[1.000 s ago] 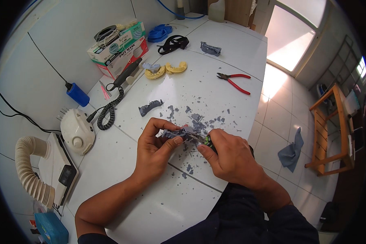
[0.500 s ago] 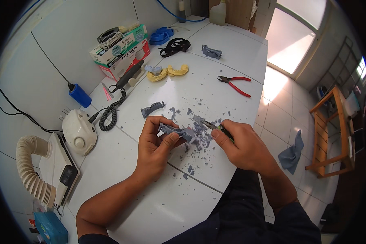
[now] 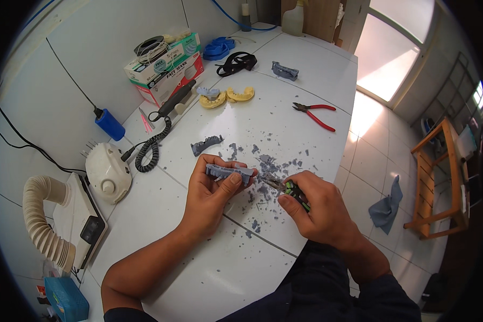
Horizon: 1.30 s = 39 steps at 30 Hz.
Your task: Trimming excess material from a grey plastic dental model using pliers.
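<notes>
Between the thumb and fingers of my left hand (image 3: 210,197) is a grey, curved, printed-looking dental piece (image 3: 224,172), held above the table. My right hand (image 3: 327,213) is wrapped round pliers with green and black handles (image 3: 293,191). Their metal jaws point left toward the right end of the piece, a small gap apart from it. Grey fragments (image 3: 267,162) lie scattered on the white tiles under and around both hands. Just beyond my left hand rests another grey dental piece (image 3: 206,144).
Red-handled cutters (image 3: 317,114) lie at the right; a third grey piece (image 3: 285,71) lies farther back. Yellow dental casts (image 3: 240,94), mask boxes (image 3: 169,70) and a black handpiece (image 3: 176,98) stand toward the wall. At left are a white control unit (image 3: 107,173) and hosed machine (image 3: 48,214).
My left hand has turned the grey piece, so a different side faces up. The right hand has lowered slightly, and the pliers have rolled, showing more of their green handles.
</notes>
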Motion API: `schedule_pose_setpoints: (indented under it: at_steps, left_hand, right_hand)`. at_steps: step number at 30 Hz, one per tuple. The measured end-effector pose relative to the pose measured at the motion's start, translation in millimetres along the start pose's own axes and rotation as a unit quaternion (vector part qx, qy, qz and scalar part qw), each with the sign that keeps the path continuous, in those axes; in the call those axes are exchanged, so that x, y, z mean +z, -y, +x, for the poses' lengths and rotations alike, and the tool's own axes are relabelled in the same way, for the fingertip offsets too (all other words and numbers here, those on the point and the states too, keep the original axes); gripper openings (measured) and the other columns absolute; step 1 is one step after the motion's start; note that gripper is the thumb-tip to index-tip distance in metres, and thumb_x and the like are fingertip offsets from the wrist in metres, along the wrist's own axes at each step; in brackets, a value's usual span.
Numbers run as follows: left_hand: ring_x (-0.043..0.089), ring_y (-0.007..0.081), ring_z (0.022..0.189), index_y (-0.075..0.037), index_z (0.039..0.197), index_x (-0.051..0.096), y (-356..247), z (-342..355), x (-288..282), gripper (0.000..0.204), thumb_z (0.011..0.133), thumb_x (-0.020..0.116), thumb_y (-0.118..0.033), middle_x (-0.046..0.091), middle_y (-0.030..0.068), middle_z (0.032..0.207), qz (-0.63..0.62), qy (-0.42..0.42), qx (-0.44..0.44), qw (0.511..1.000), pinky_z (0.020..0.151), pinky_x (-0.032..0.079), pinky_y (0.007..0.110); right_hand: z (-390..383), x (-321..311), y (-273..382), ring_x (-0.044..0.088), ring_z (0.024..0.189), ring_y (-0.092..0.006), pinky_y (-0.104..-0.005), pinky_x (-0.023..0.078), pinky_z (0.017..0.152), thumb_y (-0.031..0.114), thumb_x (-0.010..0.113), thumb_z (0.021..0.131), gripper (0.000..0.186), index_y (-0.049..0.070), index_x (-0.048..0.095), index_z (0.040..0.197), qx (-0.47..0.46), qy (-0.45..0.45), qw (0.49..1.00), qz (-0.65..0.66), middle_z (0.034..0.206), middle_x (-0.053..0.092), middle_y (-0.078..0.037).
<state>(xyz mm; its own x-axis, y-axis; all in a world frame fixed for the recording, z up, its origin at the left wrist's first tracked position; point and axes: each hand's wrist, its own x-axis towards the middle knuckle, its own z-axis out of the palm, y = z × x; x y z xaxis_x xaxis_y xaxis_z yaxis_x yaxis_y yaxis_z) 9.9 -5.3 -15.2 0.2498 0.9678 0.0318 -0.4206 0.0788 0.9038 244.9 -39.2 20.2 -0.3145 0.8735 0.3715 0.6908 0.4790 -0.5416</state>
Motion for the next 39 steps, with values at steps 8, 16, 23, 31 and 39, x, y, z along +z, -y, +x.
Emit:
schedule_pose_setpoints:
  at_steps: [8,16,23,31,39]
  left_hand:
    - [0.065,0.0333,0.123,-0.009,0.112,0.039,-4,0,3,0.026,0.103,0.063,-0.009,0.063,0.0199,0.127,0.016,0.009,-0.012,1.000,0.107,0.057,0.045]
    - [0.065,0.0284,0.120,-0.009,0.112,0.038,0,-2,2,0.027,0.103,0.063,-0.009,0.062,0.0199,0.128,0.074,0.014,0.004,0.997,0.104,0.057,0.043]
    - [0.065,0.0250,0.120,-0.007,0.113,0.036,1,-3,5,0.031,0.101,0.065,-0.007,0.059,0.0219,0.130,0.090,0.019,0.043,0.995,0.104,0.056,0.041]
    - [0.062,0.0211,0.122,-0.002,0.112,0.038,6,-10,10,0.029,0.100,0.065,-0.001,0.062,0.0176,0.118,0.199,-0.007,0.102,0.975,0.098,0.055,0.031]
    - [0.062,0.0265,0.126,-0.002,0.110,0.041,3,-11,10,0.025,0.100,0.064,-0.002,0.061,0.0136,0.107,0.224,-0.004,0.113,0.968,0.096,0.054,0.033]
  right_hand:
    - [17,-19,7,0.061,0.059,-0.0208,-0.0355,0.047,0.059,0.024,0.065,0.100,0.030,-0.005,0.068,0.090,0.151,0.172,0.962,0.148,0.066,0.064,-0.016]
    - [26,-22,8,0.061,0.058,-0.0205,-0.0353,0.047,0.059,0.025,0.065,0.101,0.033,-0.005,0.068,0.089,0.149,0.198,0.959,0.139,0.067,0.066,-0.016]
    - [27,-21,9,0.062,0.058,-0.0207,-0.0353,0.048,0.059,0.026,0.064,0.101,0.034,-0.005,0.068,0.090,0.150,0.195,0.959,0.140,0.067,0.066,-0.017]
    - [27,-20,12,0.061,0.057,-0.0234,-0.0378,0.046,0.058,0.028,0.062,0.102,0.037,-0.006,0.068,0.088,0.162,0.199,0.956,0.144,0.066,0.065,-0.018]
    - [27,-20,13,0.060,0.056,-0.0255,-0.0395,0.045,0.057,0.028,0.062,0.102,0.039,-0.006,0.066,0.085,0.154,0.197,0.959,0.135,0.065,0.063,-0.020]
